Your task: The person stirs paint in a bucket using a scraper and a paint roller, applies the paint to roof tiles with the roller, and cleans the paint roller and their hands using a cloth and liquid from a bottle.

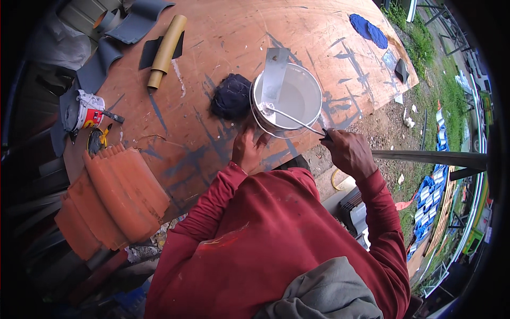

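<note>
A small paint roller (292,117) with a bent metal rod and dark handle is in my right hand (351,153), whose fingers are wrapped round the handle. Its whitish roller end dips into a round clear-walled bucket (320,101) holding pale liquid. My left hand (248,150) is at the bucket's near-left side, fingers apart and apparently touching its lower wall. A pale flat strip (275,69) leans inside the bucket and sticks out past the far rim. Left of the bucket lies a bunched dark cloth (231,97).
The paint-streaked wooden table (212,42) carries a brown cardboard tube (169,48), a white-and-red paint tub (87,109) and blue cloth pieces (368,31). Orange roof tiles (114,196) sit at its near-left edge. A metal bar (430,158) juts in from the right.
</note>
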Demonstrator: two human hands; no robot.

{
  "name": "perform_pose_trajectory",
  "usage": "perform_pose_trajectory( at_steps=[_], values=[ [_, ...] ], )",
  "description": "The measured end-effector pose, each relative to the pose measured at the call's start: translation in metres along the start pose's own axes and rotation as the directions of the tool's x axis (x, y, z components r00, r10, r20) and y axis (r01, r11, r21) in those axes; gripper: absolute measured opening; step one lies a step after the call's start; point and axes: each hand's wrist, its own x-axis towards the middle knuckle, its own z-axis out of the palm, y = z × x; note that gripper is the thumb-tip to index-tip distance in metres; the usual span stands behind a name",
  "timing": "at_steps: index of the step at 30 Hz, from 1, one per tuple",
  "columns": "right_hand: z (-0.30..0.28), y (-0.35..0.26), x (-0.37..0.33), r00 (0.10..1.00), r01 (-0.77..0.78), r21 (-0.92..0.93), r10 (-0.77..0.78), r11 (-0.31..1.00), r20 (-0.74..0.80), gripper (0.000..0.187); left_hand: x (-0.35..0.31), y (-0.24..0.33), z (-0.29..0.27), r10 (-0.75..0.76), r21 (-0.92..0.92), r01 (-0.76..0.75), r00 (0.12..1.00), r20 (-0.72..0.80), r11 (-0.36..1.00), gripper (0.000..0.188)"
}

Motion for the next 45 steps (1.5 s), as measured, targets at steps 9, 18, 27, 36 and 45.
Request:
perform_pose_trajectory(
  at_steps=[9, 18, 27, 36, 45],
  values=[
    [0.008, -0.028, 0.005, 0.996, -0.083, -0.097, 0.084, 0.992, 0.011, 0.019, 0.008, 0.012, -0.002, 0.052, -0.076, -0.049, 0.998, 0.043, 0.996, 0.072],
    [-0.016, -0.024, -0.038, 0.992, -0.119, -0.016, 0.119, 0.993, 0.036, 0.015, 0.011, 0.008, -0.009, 0.012, -0.048, -0.007, 0.995, 0.099, 0.999, 0.082],
    [0.042, -0.034, -0.053, 0.968, -0.222, 0.157, 0.237, 0.962, -0.083, 0.019, 0.012, 0.004, -0.008, 0.079, -0.072, -0.075, 0.995, 0.067, 0.995, 0.082],
    [0.037, 0.037, -0.092, 0.928, -0.362, 0.103, 0.369, 0.926, -0.055, 0.020, 0.018, 0.008, -0.017, 0.033, -0.065, -0.028, 0.996, 0.087, 0.998, 0.079],
    [0.059, 0.054, -0.032, 0.877, -0.414, 0.003, 0.399, 0.910, -0.266, 0.021, 0.012, 0.004, -0.015, 0.038, -0.061, -0.031, 0.993, 0.108, 0.998, 0.083]
  ],
)
